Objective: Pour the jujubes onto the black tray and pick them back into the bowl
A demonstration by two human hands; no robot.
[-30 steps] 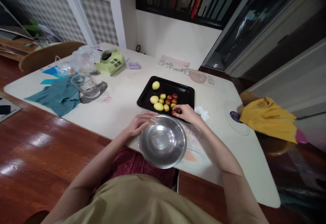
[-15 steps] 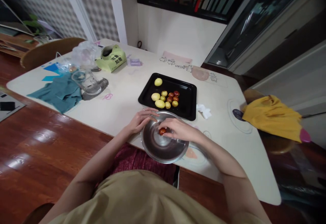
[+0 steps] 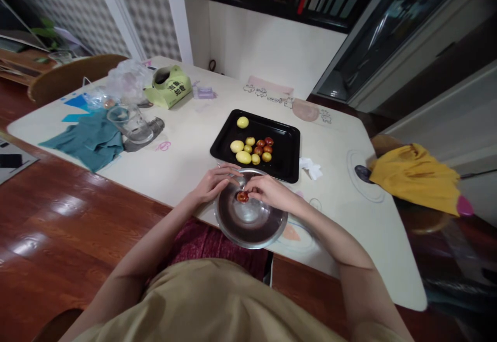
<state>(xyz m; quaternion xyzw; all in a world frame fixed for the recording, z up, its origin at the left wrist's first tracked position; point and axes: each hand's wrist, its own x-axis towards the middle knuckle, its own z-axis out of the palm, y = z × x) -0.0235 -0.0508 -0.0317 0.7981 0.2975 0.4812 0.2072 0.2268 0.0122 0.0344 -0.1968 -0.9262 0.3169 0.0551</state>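
A shiny metal bowl (image 3: pixel 252 236) stands at the near edge of the table, partly over it. Inside lies one red-brown jujube (image 3: pixel 242 197), small and round. My right hand (image 3: pixel 267 191) reaches in from the right, thumb and fingers closed at the jujube's right side. My left hand (image 3: pixel 213 182) rests at the bowl's left rim, fingers stretched out over it. Just beyond is a black tray (image 3: pixel 285 150) holding several red jujubes (image 3: pixel 268 141), green-yellow jujubes (image 3: pixel 266 157) and larger pale yellow fruits (image 3: pixel 236 146).
A crumpled white tissue (image 3: pixel 311 169) lies right of the tray. To the left are a teal cloth (image 3: pixel 91 142), a clear pitcher (image 3: pixel 134 127), plastic bags (image 3: pixel 128 80) and a green box (image 3: pixel 171 88). A yellow garment (image 3: pixel 415 181) hangs over a chair at right.
My right hand has shifted slightly left and up in the bowl, and the jujube has moved left with it, now showing more beyond the fingertips. My left hand has stayed at the rim.
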